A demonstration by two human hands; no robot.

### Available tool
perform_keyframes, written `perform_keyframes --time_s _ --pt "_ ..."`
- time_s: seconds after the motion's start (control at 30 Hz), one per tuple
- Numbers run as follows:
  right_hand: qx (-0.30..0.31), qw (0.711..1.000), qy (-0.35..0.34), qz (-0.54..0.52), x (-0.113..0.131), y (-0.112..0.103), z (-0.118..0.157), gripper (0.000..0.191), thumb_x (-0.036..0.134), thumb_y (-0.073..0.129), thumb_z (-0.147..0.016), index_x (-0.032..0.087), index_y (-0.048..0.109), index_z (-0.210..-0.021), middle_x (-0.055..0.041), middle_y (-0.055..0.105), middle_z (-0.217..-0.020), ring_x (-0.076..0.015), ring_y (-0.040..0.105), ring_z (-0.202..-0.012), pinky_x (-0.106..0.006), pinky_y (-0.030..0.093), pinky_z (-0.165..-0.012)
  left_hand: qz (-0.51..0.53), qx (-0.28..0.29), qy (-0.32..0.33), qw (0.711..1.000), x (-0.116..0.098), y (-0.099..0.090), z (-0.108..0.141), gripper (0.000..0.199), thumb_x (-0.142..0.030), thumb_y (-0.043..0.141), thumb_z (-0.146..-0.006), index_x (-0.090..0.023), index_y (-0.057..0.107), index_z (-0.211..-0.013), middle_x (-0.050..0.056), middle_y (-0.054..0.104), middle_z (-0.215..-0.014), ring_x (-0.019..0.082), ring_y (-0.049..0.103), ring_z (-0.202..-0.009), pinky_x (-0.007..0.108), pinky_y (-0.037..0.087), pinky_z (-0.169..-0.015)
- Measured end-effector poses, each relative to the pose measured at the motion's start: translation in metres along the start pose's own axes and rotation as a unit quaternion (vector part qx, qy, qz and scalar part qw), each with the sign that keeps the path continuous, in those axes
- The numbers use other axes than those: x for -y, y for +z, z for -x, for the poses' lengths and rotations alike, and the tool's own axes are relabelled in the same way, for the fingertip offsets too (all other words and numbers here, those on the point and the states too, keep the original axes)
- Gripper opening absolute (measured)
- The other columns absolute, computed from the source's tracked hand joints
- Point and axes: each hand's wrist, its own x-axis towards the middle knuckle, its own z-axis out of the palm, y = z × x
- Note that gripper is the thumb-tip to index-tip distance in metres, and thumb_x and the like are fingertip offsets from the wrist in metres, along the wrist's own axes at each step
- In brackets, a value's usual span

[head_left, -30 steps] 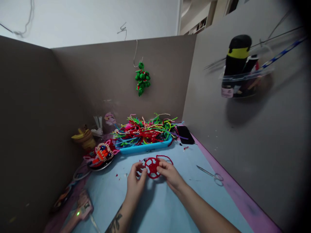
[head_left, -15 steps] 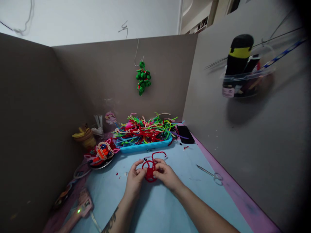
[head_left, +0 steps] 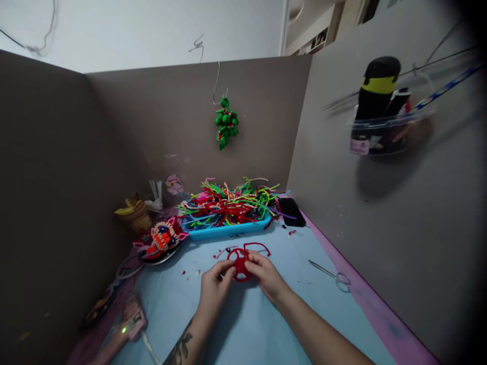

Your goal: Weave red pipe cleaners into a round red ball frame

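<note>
A round red pipe-cleaner piece [head_left: 241, 265], with a filled middle and a ring around it, is held just above the blue mat [head_left: 274, 309]. My left hand [head_left: 216, 284] pinches its left edge between thumb and fingers. On the opposite side, my right hand [head_left: 264, 271] grips it with the thumb on the front. One loose red end curls out from the top toward the right. Just behind the piece lies a short pink pipe-cleaner bit [head_left: 223, 251] with a small black spot beside it.
A blue tray [head_left: 228, 231] heaped with coloured pipe cleaners stands at the back. Left are a plate with a finished pipe-cleaner figure [head_left: 163, 237] and a pink glue gun [head_left: 134, 319] with a green light. Scissors [head_left: 335, 276] and a black phone [head_left: 291, 212] lie right. Grey panels surround the table.
The red piece has turned in my hands and shifted slightly right; its loose end now points further right. My left hand's fingers have moved from the top to the left edge.
</note>
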Motion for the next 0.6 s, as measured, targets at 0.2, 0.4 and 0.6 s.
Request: perform_keyframes --time_s 0.2,0.4,0.6 --pt "0.024 0.998 -0.015 0.052 0.0036 0.0002 0.0009 0.034 0.048 0.074 -0.068 0.017 0.064 -0.06 -0.0075 0.059 -0.097 -0.0266 0.052 -0.102 -0.042 0.036 -0.098 0.086 0.013 -0.056 0.995 -0.0003 0.0004 -0.0039 0.028 -0.042 0.074 -0.066 -0.016 0.073 -0.079 0.004 0.072 -0.066 0.018 0.062 -0.061 0.028 0.047 -0.059" --pt "0.041 0.994 -0.022 0.099 0.0062 -0.0001 0.001 0.036 0.052 0.075 -0.065 0.017 0.065 -0.06 -0.0091 0.056 -0.105 -0.0295 0.048 -0.112 -0.042 0.031 -0.103 0.214 0.047 -0.186 0.958 -0.0007 0.0025 -0.0058 0.051 -0.052 0.081 -0.058 -0.017 0.061 -0.089 -0.01 0.048 -0.04 0.006 0.038 -0.037 0.017 0.021 -0.041" --pt "0.037 0.994 -0.013 0.106 0.0077 0.0011 0.0015 0.036 0.05 0.075 -0.065 0.017 0.061 -0.058 -0.009 0.054 -0.109 -0.0288 0.046 -0.116 -0.039 0.03 -0.103 0.238 0.055 -0.206 0.947 -0.0016 0.0041 -0.0033 0.051 -0.05 0.081 -0.058 -0.017 0.058 -0.089 -0.01 0.047 -0.041 0.004 0.032 -0.036 0.017 0.015 -0.04"
